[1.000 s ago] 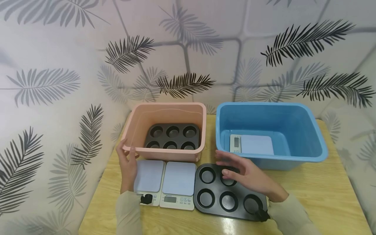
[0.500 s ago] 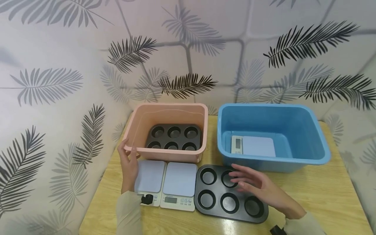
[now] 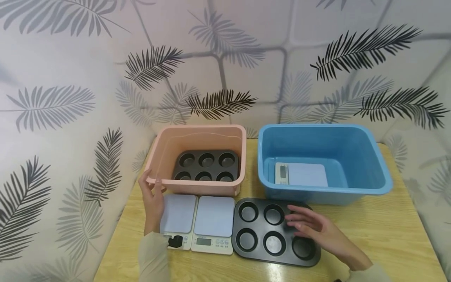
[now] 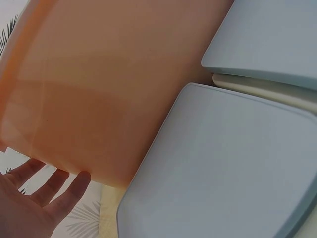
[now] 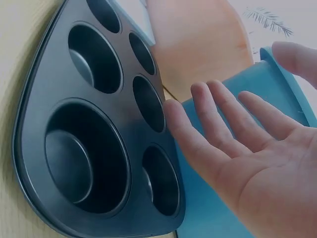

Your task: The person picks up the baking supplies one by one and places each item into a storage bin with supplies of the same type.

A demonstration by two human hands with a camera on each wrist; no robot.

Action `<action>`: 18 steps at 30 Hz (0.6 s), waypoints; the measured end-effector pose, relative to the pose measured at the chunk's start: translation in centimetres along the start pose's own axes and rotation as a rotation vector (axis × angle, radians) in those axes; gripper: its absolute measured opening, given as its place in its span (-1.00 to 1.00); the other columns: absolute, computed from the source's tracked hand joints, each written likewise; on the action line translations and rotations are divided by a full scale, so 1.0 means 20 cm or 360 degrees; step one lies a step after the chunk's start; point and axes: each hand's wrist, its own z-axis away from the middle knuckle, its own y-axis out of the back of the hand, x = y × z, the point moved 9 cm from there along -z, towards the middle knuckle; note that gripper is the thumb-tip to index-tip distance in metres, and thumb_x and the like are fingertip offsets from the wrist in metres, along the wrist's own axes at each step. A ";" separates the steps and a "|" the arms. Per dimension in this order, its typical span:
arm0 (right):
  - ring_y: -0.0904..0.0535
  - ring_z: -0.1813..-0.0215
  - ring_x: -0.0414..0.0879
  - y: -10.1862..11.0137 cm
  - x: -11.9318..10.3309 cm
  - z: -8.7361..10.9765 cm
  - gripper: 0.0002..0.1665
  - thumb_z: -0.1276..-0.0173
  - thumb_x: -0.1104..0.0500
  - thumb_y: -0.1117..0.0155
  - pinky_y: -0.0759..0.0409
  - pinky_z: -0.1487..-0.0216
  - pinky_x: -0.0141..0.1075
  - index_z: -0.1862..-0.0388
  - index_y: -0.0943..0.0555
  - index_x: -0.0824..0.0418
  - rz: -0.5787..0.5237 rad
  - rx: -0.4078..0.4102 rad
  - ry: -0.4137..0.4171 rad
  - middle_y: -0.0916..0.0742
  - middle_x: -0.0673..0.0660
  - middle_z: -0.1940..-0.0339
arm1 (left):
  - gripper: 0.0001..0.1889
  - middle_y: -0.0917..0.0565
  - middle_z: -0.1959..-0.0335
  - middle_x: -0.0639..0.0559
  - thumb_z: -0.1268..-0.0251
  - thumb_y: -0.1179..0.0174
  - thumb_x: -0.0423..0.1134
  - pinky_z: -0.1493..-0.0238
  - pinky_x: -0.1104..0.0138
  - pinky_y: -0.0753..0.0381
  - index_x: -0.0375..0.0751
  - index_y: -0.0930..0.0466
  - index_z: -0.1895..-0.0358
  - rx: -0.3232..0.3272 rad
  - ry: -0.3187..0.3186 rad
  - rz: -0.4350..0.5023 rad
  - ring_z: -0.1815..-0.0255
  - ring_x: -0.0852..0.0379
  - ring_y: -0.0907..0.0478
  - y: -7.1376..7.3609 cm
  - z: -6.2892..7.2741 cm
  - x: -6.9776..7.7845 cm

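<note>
At the front-left corner of a pink plastic bin (image 3: 197, 188), my left hand (image 3: 154, 205) touches the rim; in the left wrist view its fingertips (image 4: 83, 179) rest along the bin's edge. My right hand (image 3: 322, 233) holds nothing, its fingers extended over the right part of a dark muffin pan (image 3: 260, 225). That pan lies flat with its cups facing up, and the hand hides some of its back-right cup. In the right wrist view the palm (image 5: 267, 183) faces the camera beside the pan. Two kitchen scales with pale platforms, a left one (image 3: 177, 215) and a right one (image 3: 214, 217), lie between the hands.
Inside the pink bin sits another dark muffin pan (image 3: 216, 166). A blue bin (image 3: 317, 196) stands at the back right, with a kitchen scale (image 3: 306, 175) lying in it. Leaf-patterned fabric (image 3: 225, 66) rises behind the wooden table (image 3: 380, 235).
My right hand has drawn back from the blue bin's front rim, moving right and toward me over the muffin pan. The left hand stays at the pink bin's corner.
</note>
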 end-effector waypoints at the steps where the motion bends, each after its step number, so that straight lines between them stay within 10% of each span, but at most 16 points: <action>1: -0.71 -0.37 -0.28 0.00 0.00 0.00 -0.26 -0.76 0.18 -0.12 -0.76 -0.31 -0.19 -0.72 -0.17 0.49 -0.0016 -0.0001 0.0007 -0.59 0.44 -0.54 | -0.45 -0.26 -0.68 -0.14 -0.77 0.03 -0.17 0.01 0.53 -0.65 -0.02 -0.15 -0.68 0.0000 0.0000 -0.0005 -0.29 -0.03 -0.44 0.00 0.00 0.00; 7: -0.70 -0.35 -0.33 0.03 0.01 0.02 -0.29 -0.76 0.22 -0.10 -0.74 -0.32 -0.25 -0.69 -0.18 0.53 -0.0024 0.0035 0.0049 -0.75 -0.25 -0.33 | -0.44 -0.25 -0.69 -0.14 -0.77 0.03 -0.19 0.00 0.53 -0.65 -0.01 -0.15 -0.69 -0.0001 -0.0001 -0.0018 -0.30 -0.06 -0.44 0.00 0.00 0.00; 14: -0.73 -0.28 -0.33 0.11 0.08 0.04 -0.27 -0.72 0.17 -0.20 -0.77 -0.26 -0.28 -0.69 -0.26 0.46 0.0108 0.0213 -0.0024 -0.64 0.47 -0.46 | -0.45 -0.26 -0.69 -0.13 -0.78 0.03 -0.15 -0.01 0.51 -0.65 0.01 -0.16 -0.69 -0.0005 -0.0019 0.0000 -0.27 0.00 -0.43 0.00 0.01 0.00; 18: -0.73 -0.25 -0.36 0.14 0.12 0.05 -0.31 -0.71 0.18 -0.23 -0.78 -0.20 -0.32 -0.66 -0.33 0.44 0.0198 0.0278 -0.0003 -0.63 0.55 -0.42 | -0.44 -0.26 -0.69 -0.11 -0.78 0.03 -0.12 -0.02 0.49 -0.65 0.03 -0.15 -0.69 -0.0011 -0.0025 0.0011 -0.27 0.02 -0.43 0.00 0.01 0.01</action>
